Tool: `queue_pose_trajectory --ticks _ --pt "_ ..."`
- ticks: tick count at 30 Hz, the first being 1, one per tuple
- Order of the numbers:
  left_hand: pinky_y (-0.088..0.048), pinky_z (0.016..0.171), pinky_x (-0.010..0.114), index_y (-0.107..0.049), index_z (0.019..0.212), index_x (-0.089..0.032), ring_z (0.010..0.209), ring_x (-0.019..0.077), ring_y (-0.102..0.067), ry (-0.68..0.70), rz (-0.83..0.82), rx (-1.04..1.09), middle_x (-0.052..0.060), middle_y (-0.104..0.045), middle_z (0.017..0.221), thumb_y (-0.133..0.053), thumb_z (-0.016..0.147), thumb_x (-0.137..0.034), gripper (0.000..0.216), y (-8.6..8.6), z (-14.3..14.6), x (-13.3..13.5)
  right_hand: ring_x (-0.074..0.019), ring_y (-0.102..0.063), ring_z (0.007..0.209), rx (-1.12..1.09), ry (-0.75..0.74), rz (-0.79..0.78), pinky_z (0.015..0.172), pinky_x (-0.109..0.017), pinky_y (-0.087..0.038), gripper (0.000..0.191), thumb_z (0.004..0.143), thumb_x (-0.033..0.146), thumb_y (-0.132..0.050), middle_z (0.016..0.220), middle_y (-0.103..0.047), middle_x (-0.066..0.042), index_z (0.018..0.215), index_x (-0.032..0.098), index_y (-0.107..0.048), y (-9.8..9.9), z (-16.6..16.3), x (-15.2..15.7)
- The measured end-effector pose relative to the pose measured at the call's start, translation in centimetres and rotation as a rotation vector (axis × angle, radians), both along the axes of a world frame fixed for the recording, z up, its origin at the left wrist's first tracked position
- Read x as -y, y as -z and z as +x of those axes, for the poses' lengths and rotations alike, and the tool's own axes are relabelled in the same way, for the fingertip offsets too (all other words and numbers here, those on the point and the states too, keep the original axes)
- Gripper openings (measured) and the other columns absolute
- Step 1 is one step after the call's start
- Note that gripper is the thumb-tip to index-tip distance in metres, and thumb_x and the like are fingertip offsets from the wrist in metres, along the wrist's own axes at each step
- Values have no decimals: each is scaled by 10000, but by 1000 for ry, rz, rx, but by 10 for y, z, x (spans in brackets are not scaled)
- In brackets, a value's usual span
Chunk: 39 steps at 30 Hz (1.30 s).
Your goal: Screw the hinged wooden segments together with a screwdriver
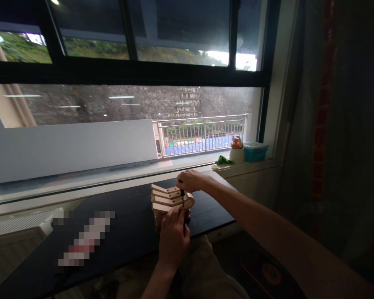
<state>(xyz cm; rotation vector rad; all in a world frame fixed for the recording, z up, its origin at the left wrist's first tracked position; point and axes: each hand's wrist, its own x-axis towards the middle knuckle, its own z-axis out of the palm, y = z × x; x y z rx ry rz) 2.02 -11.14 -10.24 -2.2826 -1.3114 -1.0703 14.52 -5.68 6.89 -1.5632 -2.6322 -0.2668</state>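
A pale wooden piece [165, 207] with several bent slats and dark screw heads sits on the dark table. My right hand [191, 180] is closed around the dark handle of a screwdriver [183, 194], mostly hidden in the fist. Its shaft points down, and the tip meets the nearest slat close to the rounded right end. From the near side, my left hand [173, 236] grips the wooden piece, with the fingers over its front edge and the thumb at the right. What lies under the slats is partly covered by that hand.
The dark table [127, 224] stands against a window sill. On its left lies a blurred-out item [87, 241]. A radiator [25, 224] is at the left. On the sill are a teal box [255, 153], a white pot [237, 156] and a green cloth-like thing [223, 160].
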Motion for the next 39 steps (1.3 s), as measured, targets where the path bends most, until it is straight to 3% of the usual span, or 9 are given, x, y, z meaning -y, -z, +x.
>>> queue_pose_trajectory --ticks 6,11,28,39 --pt "-358 1027 428 -512 1222 -167 1219 249 -431 -9 15 1 93 -528 1275 -472 767 -76 466 1 0 -2 -229 -647 869 13 -23 -5 670 -281 -430 338 854 391 -442 964 -708 -112 960 198 -698 -8 6 4" --pt "-364 1017 428 -508 1233 -174 1215 259 -437 -10 15 3 94 -530 1277 -479 767 -85 475 0 1 -1 -183 -640 852 13 -122 -16 667 -249 -412 274 839 303 -450 956 -712 -35 989 256 -675 -9 13 10" --pt "-360 1026 431 -523 1207 -168 1214 256 -438 2 5 11 96 -536 1257 -465 770 -79 450 -1 1 1 -233 -633 956 -21 -10 9 727 -277 -428 343 887 310 -399 1031 -689 -140 1038 167 -673 3 -3 0" --pt "-340 1038 433 -510 1232 -167 1230 251 -416 -1 4 -2 95 -519 1280 -460 780 -77 463 1 0 -1 -182 -637 865 -10 -143 -2 665 -247 -395 277 848 302 -444 952 -714 -36 981 249 -681 -7 6 11"
